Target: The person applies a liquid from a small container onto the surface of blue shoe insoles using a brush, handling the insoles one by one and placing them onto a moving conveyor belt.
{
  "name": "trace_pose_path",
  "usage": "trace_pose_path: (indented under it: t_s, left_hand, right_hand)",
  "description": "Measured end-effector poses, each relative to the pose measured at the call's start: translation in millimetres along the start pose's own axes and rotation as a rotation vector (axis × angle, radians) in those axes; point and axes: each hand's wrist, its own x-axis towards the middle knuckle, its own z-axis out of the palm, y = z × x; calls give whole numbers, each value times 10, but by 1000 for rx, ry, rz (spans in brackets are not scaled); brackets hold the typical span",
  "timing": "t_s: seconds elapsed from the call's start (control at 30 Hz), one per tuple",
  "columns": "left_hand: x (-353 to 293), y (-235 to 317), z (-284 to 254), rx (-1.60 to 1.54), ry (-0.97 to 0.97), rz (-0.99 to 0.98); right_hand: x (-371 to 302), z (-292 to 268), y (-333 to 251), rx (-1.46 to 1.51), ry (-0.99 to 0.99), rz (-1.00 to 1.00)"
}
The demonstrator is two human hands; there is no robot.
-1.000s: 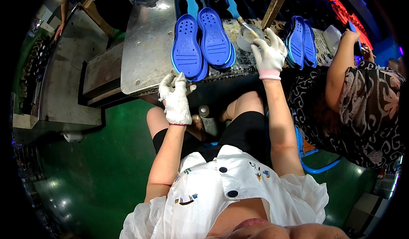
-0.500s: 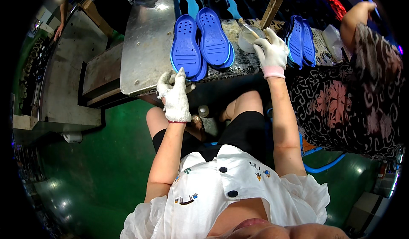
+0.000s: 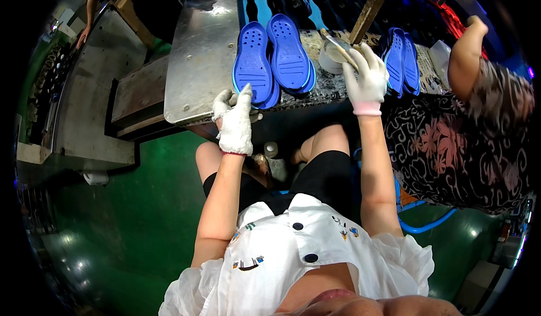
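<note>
My left hand (image 3: 235, 120), in a worn white knit glove, is at the near end of a blue shoe sole (image 3: 252, 62) with holes in its far part. Its index finger is stretched over the sole's near edge, the other fingers spread apart. Beside that sole lies another blue sole (image 3: 289, 51); both overlap further soles beneath. My right hand (image 3: 369, 85), gloved in white with a pink cuff, pinches the handle end of a brush (image 3: 340, 50) between thumb and fingers. The brush slants across a clear round tub (image 3: 331, 62).
The metal-topped table (image 3: 197, 51) runs along the front. Another pair of blue soles (image 3: 396, 62) stands right of my right hand, by a wooden post (image 3: 372, 9). A person in a patterned garment (image 3: 451, 147) is close on the right. A blue tubular frame (image 3: 422, 226) is below.
My left index finger has moved from the sole's edge onto its surface. My right hand has drawn slightly back and right, and more of the brush handle shows.
</note>
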Motion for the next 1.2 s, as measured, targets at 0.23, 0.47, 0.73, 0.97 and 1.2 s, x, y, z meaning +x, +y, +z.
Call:
trace_pose_path:
  t_s: [0.23,0.47,0.73,0.97,1.2]
  left_hand:
    - [143,-28,30,160,-53,62]
    - [-5,49,-41,220,-65,29]
    - [-106,-67,-7,154,39,187]
    - [-379,-129,-213,33,-53,-25]
    - [-572,-95,-745,-193,-231,-264]
  right_hand:
    - [-46,154,-573,283,-331,308]
    - [88,338,-758,139,-856,518]
    - [2,187,-893,213,-825,619]
    - [-546,18,-668,625,-572,847]
    - [-841,-322,-971,1292,-755,1098]
